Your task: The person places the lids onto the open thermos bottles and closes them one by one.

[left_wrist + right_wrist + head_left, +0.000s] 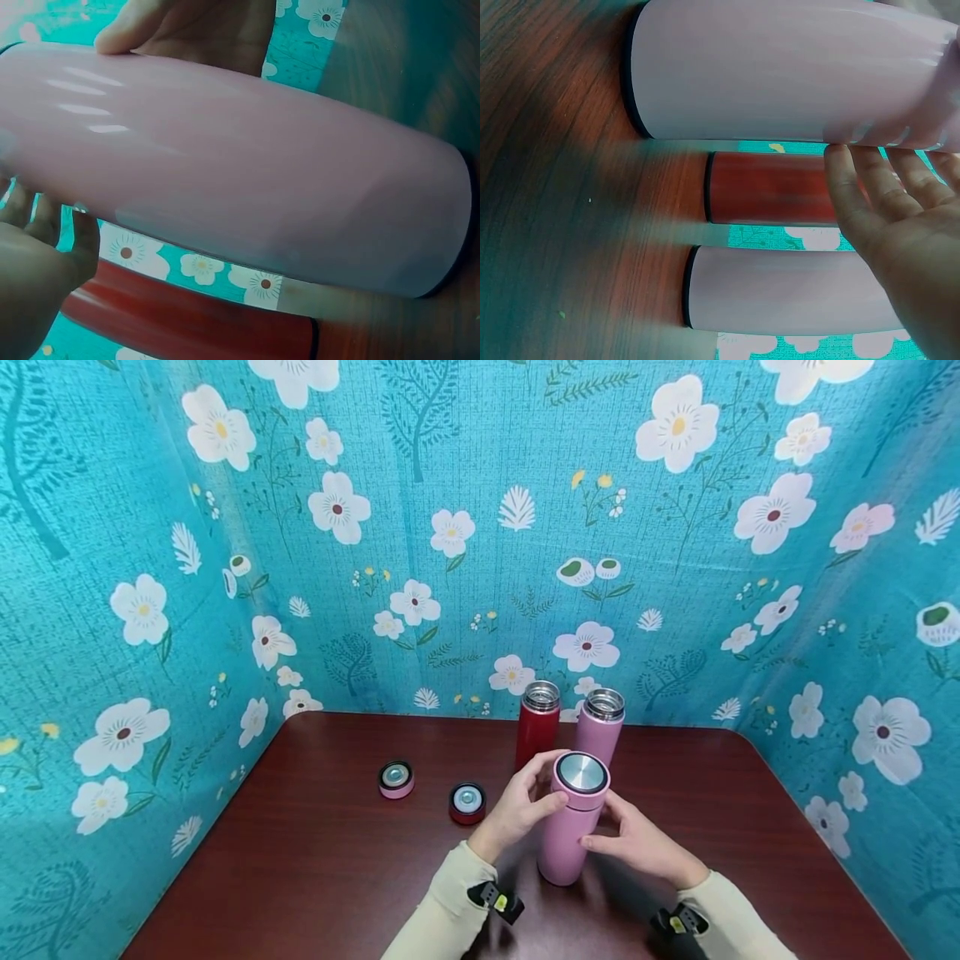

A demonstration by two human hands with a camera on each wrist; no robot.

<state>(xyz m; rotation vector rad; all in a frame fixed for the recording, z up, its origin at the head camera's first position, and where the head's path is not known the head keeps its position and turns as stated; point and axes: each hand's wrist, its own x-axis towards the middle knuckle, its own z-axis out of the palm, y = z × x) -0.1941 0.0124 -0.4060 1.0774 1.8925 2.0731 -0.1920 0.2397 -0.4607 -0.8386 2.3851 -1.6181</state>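
A pink thermos flask (564,847) with a steel-topped lid (582,773) stands on the table between both hands. My left hand (521,804) holds it round the lid, thumb in front and fingers behind. Lower down, my right hand (647,845) grips the flask's body from the right side, its thumb at the front. In the right wrist view, the fingers of the right hand (907,214) lie along the flask's far side (780,75). The left wrist view shows the flask (285,165) large, with its dark base on the wood.
Behind it stand an open red flask (537,727) and an open pink flask (600,731), both lidless. A pink-rimmed lid (396,779) and a red lid (468,802) lie upside down to the left on the dark wooden table (315,877). A flowered blue cloth (465,593) hangs behind.
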